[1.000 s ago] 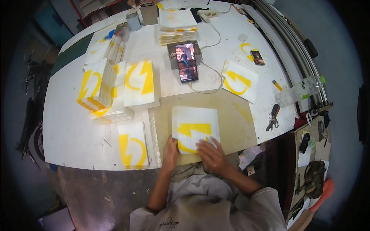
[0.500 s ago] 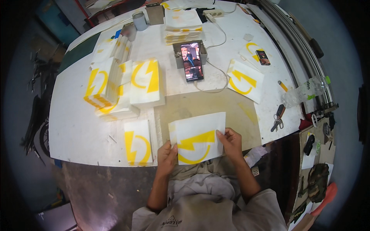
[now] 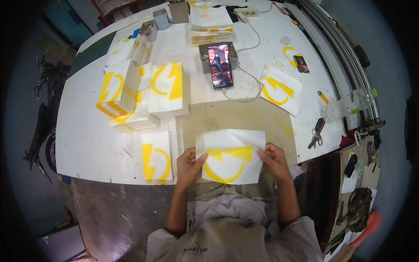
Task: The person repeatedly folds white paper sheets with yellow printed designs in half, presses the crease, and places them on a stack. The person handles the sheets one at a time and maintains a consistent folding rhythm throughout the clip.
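A thin white sheet [image 3: 229,139] with a yellow bolt and curve printed on it spans the space between my hands at the table's front edge. My left hand [image 3: 190,165] pinches its left side, thumb on top. On the opposite side, my right hand [image 3: 273,160] grips the edge between thumb and fingers. The sheet is slightly creased; whether it has one layer or more I cannot tell. Under its far part lies a tan board [image 3: 209,115]. A small stack of similar white and yellow pieces [image 3: 156,157] lies just left of my left hand.
Taller printed stacks [image 3: 168,89] stand at the left, another stack [image 3: 211,26] at the back. A phone [image 3: 220,65] leans on a grey box, its cable [image 3: 257,78] trailing right. Another printed piece [image 3: 281,89], keys [image 3: 316,135], a lighter [image 3: 323,97] and a plastic bottle [image 3: 347,106] lie at the right.
My right hand has moved right, away from the left hand, and the sheet now spreads wider between them. The stacks and phone stay in place; the view has shifted slightly.
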Motion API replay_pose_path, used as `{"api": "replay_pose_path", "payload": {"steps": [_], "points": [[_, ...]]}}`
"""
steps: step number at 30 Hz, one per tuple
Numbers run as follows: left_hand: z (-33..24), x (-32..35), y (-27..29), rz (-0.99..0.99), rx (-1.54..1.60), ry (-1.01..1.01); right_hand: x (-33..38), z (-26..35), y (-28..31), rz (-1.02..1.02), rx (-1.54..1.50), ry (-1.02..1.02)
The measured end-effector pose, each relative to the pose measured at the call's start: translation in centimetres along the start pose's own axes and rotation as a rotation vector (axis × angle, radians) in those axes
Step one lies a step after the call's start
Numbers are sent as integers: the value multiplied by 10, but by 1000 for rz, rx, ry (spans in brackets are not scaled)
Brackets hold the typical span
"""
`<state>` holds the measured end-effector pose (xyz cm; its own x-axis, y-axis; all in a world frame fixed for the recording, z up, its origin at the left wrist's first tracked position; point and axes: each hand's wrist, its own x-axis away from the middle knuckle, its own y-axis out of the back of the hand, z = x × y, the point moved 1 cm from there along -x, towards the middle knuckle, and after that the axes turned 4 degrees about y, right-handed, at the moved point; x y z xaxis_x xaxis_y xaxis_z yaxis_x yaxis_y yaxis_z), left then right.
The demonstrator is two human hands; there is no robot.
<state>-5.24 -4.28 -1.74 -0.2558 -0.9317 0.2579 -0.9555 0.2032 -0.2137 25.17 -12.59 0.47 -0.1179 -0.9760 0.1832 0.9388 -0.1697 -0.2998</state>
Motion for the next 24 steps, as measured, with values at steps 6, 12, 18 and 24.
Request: {"api": "replay_pose_path", "payload": {"steps": [6,12,18,24], "points": [[5,-1,15,117,40,129,-7,-11,-1,235,-367,-304],[-2,1,15,88,-71,165,-7,-40,-18,359,-661,-324],[-9,5,12,-74,-107,153,-15,-42,-18,329,-655,-268],[-10,21,-2,-306,-63,-199,-23,-25,-21,135,-444,-349]]}}
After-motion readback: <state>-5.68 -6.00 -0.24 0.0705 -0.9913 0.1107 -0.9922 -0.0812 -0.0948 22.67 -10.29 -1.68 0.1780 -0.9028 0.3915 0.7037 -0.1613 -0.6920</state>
